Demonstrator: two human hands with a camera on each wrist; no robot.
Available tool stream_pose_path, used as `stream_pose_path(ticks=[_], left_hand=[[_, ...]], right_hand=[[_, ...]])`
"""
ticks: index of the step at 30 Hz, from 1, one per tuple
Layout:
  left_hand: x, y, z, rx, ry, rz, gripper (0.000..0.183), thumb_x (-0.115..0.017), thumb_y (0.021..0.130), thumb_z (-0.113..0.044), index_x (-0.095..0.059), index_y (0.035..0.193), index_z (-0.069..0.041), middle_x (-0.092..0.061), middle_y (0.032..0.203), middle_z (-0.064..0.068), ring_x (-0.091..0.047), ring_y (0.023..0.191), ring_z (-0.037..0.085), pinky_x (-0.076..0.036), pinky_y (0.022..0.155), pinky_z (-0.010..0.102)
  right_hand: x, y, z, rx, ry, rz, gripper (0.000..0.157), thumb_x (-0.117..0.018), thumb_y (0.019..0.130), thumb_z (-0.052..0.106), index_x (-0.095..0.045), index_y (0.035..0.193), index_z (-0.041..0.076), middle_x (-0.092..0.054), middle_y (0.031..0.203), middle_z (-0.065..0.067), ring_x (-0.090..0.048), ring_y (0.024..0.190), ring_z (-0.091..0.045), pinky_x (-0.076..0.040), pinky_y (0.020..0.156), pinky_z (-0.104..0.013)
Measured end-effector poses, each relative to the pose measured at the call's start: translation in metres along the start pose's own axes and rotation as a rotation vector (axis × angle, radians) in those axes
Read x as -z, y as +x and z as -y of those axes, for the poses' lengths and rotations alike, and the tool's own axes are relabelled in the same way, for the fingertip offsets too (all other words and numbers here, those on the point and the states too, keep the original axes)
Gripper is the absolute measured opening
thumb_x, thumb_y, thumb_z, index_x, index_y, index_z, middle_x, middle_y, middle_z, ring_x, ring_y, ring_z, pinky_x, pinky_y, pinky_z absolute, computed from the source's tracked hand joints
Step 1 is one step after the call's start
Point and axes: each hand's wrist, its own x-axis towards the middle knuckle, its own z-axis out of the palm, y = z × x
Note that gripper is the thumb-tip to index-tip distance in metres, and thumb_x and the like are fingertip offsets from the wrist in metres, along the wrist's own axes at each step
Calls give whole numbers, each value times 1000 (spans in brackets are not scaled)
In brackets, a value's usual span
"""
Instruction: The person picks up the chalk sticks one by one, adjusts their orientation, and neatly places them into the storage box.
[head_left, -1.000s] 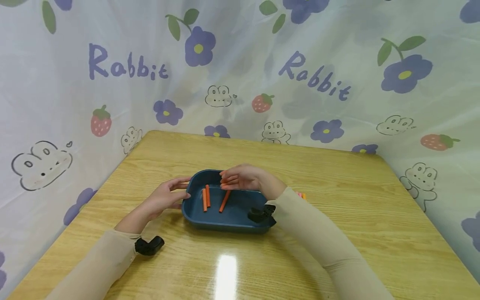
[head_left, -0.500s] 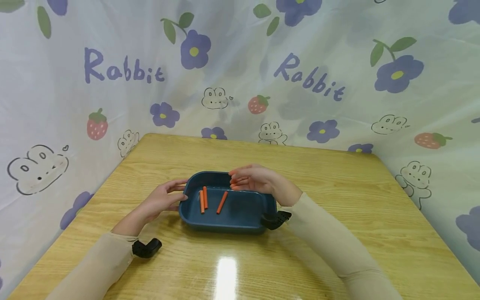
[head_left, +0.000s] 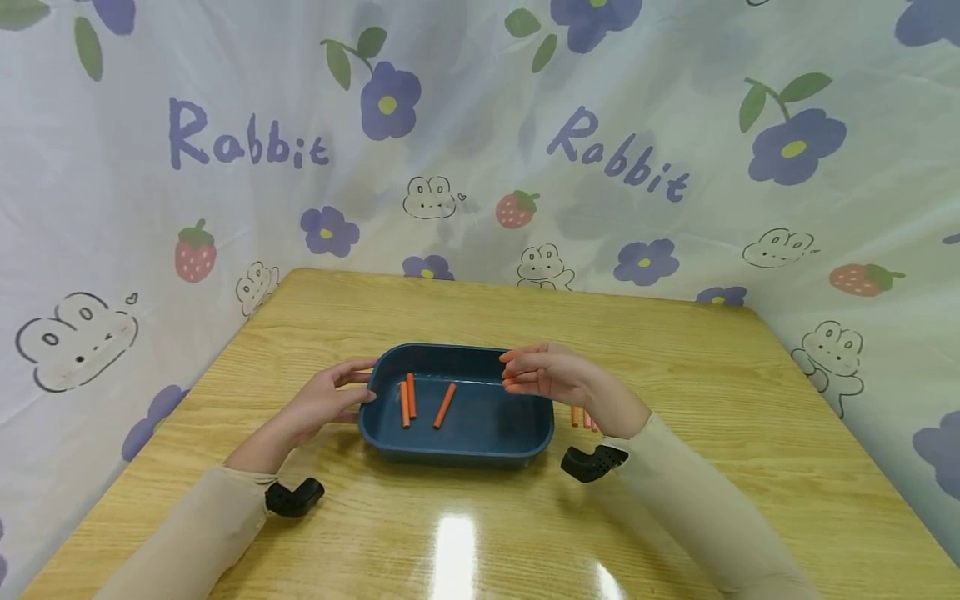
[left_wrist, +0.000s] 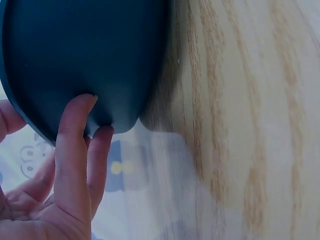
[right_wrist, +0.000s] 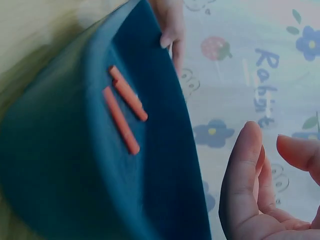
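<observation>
A dark blue rounded basin stands on the table. My left hand grips its left end, thumb over the rim; in the left wrist view the fingers press the outer wall. Three orange sticks that look like chalk lie on the basin floor, two of them side by side near the left end. Above the basin's far right corner my right hand hovers, thumb and fingers apart, holding nothing. The right wrist view shows the right hand beside the basin wall.
Just right of the basin, partly hidden by the right hand, several orange and pink sticks lie on the wooden table. A printed cloth hangs around the back and sides.
My right hand has moved right across the basin, from over its middle to its far right corner, uncovering sticks on the table. The left hand keeps its grip; the basin's sticks lie as before.
</observation>
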Motion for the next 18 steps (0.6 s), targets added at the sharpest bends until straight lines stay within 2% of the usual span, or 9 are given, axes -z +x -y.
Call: stream_pose_path(ticks=[3,6,11,14,18], left_hand=[[0,0,1,-3,-1,1,62,-58,91,-9,-29,145,-2,-32,139,30,-61,99,30,-55,74,39],[0,1,0,-3,-1,1,62,-58,90,-9,-29,145,-2,-31,139,30,-61,99,31,-54,75,40],[0,1,0,0,3,-1,62,-58,91,-10,-29,145,-2,-31,139,30,-59,102,32,-54,75,40],[0,1,0,1,6,-1,62,-58,91,-10,-29,145,-2,-31,139,30,-59,103,32,-54,75,40],[0,1,0,-3,11,2,62,-58,91,-9,-29,145,-2,-32,139,30,-59,103,32,-54,75,40]], right_hand=[[10,-7,-5,9,14,-21,17,-46,93,-4,-56,106,-2,-64,84,-9,-63,78,-17,-53,76,-28],[20,-14,-9,15,24,-32,20,-45,93,-4,-54,112,-6,-64,85,-9,-63,78,-17,-53,77,-28],[36,-24,-14,29,47,-31,36,-41,95,-3,-35,128,-16,-61,87,-8,-63,79,-16,-53,77,-26],[46,-29,-18,37,60,-51,35,-41,95,-3,-35,127,-14,-59,88,-8,-63,79,-16,-53,77,-25],[58,-34,-24,43,62,-93,28,-42,94,-4,-44,121,-8,-55,93,-8,-62,82,-15,-52,79,-25]])
